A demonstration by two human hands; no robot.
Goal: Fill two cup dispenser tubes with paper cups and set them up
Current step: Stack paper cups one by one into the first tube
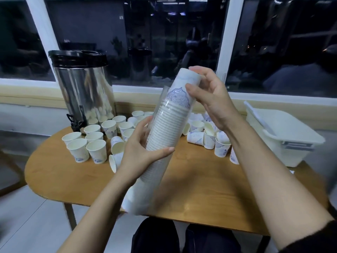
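Tube (158, 106): clear, tilted with its top away from the person and to the right, held above the table (200, 189) in front of the person. Its wall is hard to tell from the cups inside; only the rim at the upper left reads plainly.
Stack (169, 125): nested paper cups fill the tube, and the top ones, with a blue print, stick out past the rim.
Tube's lower end: blurred, near the table's near edge. I cannot tell whether it touches the table or hangs free.
Left hand (140, 152): wrapped round the tube's middle, thumb across the front, fingertips showing behind the clear wall.
Right hand (213, 99): grasps the top of the stack, thumb on the printed cup, fingers curled over the far side, their tips partly hidden.
Left cups (94, 143): loose on the table, most upright, a few on their sides, some hidden behind the left hand and tube.
Right cups (209, 136): a jumbled cluster, upright and tipped, partly covered by the right wrist and forearm.
Urn (85, 88): steel with a black lid, at the table's far left; its tap is dark and hard to read.
Bin (284, 136): white plastic, at the table's right end; what is inside cannot be seen.
Window (164, 33): dark, showing only dim reflections.
Legs (182, 238): dark trousers, cut off by the lower edge.
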